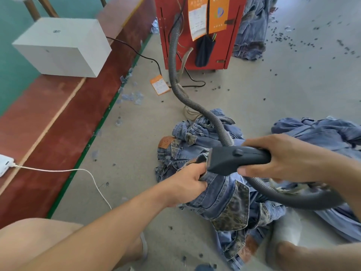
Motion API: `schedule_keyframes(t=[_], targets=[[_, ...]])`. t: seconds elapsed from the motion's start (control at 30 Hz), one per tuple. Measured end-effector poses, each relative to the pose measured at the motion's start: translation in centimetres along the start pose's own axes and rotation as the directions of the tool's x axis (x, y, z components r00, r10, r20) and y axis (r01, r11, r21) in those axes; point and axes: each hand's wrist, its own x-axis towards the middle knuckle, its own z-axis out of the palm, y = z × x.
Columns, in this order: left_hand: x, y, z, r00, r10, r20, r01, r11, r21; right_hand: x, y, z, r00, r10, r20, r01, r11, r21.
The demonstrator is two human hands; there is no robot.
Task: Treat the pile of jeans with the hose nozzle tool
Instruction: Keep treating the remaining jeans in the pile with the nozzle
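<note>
A pile of blue jeans point(197, 141) with leopard-print patches lies on the grey floor in front of me. My left hand point(187, 182) grips the waistband of the top pair of jeans point(220, 196), lifting it off the pile. My right hand point(289, 157) holds the dark grey hose nozzle tool point(234, 159) by its handle, its mouth pointing left and touching the fabric just above my left hand. The ribbed grey hose point(173, 61) runs from the nozzle back to a red machine point(197, 32).
More jeans point(320, 132) lie at the right and another heap point(252, 36) sits beside the red machine. A white box point(64, 47) stands on a red-brown platform point(58, 122) at the left. A white cable point(82, 171), an orange tag point(159, 84) and small dark scraps lie on the floor.
</note>
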Motion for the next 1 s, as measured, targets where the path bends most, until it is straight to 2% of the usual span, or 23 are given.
schedule_keyframes(t=[0.07,0.13,0.23,0.33,0.4,0.47,0.57,0.67,0.77,0.9,1.0], targets=[[0.0,0.0,0.5,1.000,-0.002,0.026,-0.002,0.988,0.153,0.5,-0.3,0.5,0.997,-0.054,-0.059,0.056,0.998,0.029],[-0.1,0.1,0.8,1.000,0.006,0.024,-0.010,0.984,0.179,0.5,0.1,-0.1,0.991,-0.045,-0.127,0.051,0.998,0.048],[-0.4,0.5,0.4,0.999,0.051,-0.019,-0.050,0.997,0.064,-0.4,1.5,-2.1,0.989,0.048,-0.140,-0.043,0.998,0.034],[-0.5,0.7,0.2,0.999,0.037,0.008,-0.035,0.982,-0.188,-0.9,2.7,-3.1,0.991,0.125,-0.047,-0.125,0.992,-0.007],[-0.4,0.6,0.4,0.999,0.035,0.000,-0.033,0.966,-0.257,-0.6,2.7,-2.4,0.992,0.120,0.026,-0.121,0.993,0.014],[-0.3,0.4,0.6,0.998,0.058,-0.009,-0.058,0.978,-0.198,0.1,2.3,-1.4,0.994,0.086,0.071,-0.088,0.996,0.030],[-0.1,0.0,0.7,0.994,0.102,0.023,-0.100,0.992,-0.073,0.8,2.1,-0.6,0.999,0.017,0.033,-0.020,0.995,0.094],[-0.4,0.2,0.7,0.964,0.266,0.016,-0.266,0.959,0.098,0.4,2.5,-1.8,0.999,0.025,-0.025,-0.021,0.987,0.158],[-0.3,-0.2,0.9,0.917,0.398,-0.003,-0.384,0.888,0.252,-0.6,3.3,-3.3,0.996,0.074,0.045,-0.079,0.987,0.141],[-0.3,-0.6,1.1,0.901,0.432,-0.033,-0.418,0.886,0.199,-0.8,2.8,-1.9,0.986,0.060,0.157,-0.076,0.992,0.100],[-0.2,-0.9,1.1,0.930,0.364,-0.047,-0.347,0.914,0.208,-0.3,2.1,0.0,0.998,-0.005,0.059,-0.003,0.992,0.130]])
